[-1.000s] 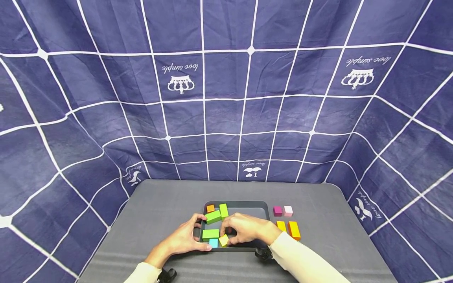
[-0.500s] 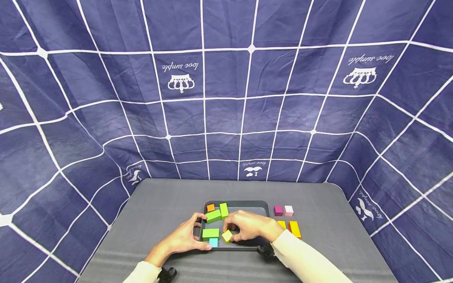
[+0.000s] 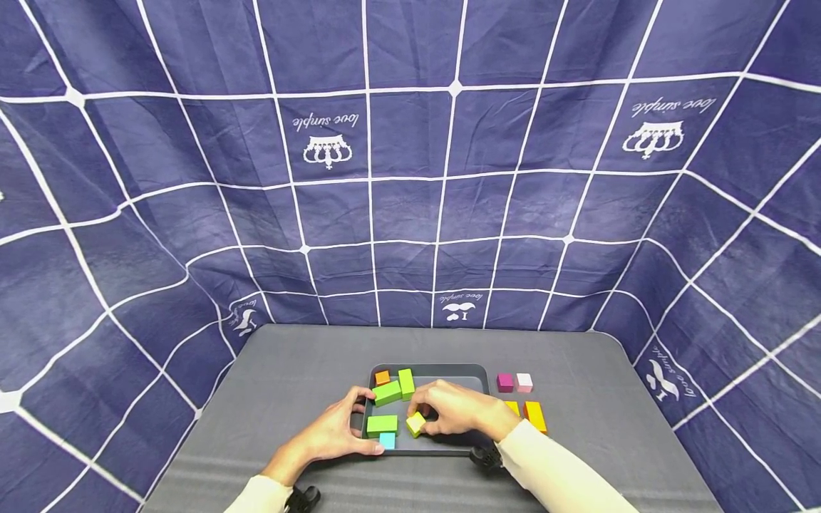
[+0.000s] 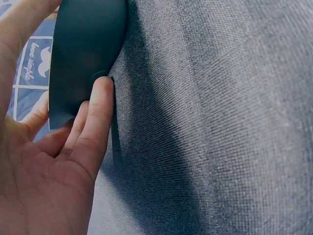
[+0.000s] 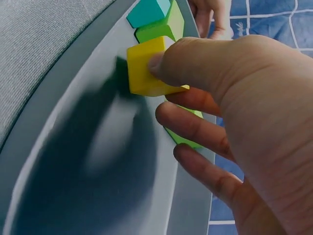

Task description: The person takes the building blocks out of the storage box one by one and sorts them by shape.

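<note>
My right hand [image 3: 452, 410] pinches a yellow block [image 3: 415, 425] between thumb and fingers, over the grey tray [image 3: 442, 370]. In the right wrist view the thumb presses one face of the yellow block [image 5: 143, 73], and a shadow falls on the tray floor below. My left hand [image 3: 335, 429] grips the tray's left end, thumb at the near corner and fingers along the side. From the left wrist, fingers curl against the outer tray wall [image 4: 88, 49]. Inside lie a light-blue block [image 3: 388, 442] and a green block [image 3: 382, 426] touching each other, left of the yellow one.
Farther back in the tray are two more green blocks [image 3: 388, 393] and an orange block [image 3: 382, 377]. Right of the tray, a magenta block [image 3: 505, 382], a pink block [image 3: 524, 382], a yellow-orange block [image 3: 512, 407] and an orange block [image 3: 535, 417] lie on the grey tabletop [image 3: 308, 363].
My right hand has carried the yellow block up and slightly right, away from beside the light-blue block. My left hand has stayed on the tray.
</note>
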Motion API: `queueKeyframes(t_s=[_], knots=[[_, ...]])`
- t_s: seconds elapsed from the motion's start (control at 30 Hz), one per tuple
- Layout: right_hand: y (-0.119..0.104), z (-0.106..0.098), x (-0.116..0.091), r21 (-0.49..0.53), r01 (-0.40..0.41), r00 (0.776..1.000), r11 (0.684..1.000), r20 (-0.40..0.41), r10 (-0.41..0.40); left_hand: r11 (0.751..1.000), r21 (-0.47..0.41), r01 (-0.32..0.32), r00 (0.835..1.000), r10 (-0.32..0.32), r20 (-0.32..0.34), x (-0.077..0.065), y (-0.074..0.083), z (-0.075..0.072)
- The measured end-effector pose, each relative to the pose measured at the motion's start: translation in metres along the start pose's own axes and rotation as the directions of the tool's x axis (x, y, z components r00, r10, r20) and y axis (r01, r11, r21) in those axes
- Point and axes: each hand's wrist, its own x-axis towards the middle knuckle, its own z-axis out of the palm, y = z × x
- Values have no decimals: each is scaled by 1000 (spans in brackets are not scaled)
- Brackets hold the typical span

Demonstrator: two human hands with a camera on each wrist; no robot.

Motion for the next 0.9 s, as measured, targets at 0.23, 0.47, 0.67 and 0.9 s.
queueKeyframes(t_s=[0.23,0.47,0.67,0.9], knots=[[0,-9,-13,16,-8,999,1000,-50,9,1000,6,4,1000,-4,-3,1,-3,0],[5,-15,-31,-66,-4,991,998,-135,-5,1000,2,6,1000,-6,11,1,-4,-1],[11,-21,-46,-117,-4,982,993,-190,-19,1000,13,-1,1000,1,10,0,-5,-1],[18,-29,-65,-114,-51,973,992,-231,23,1000,1,-23,1000,23,6,0,-6,0]])
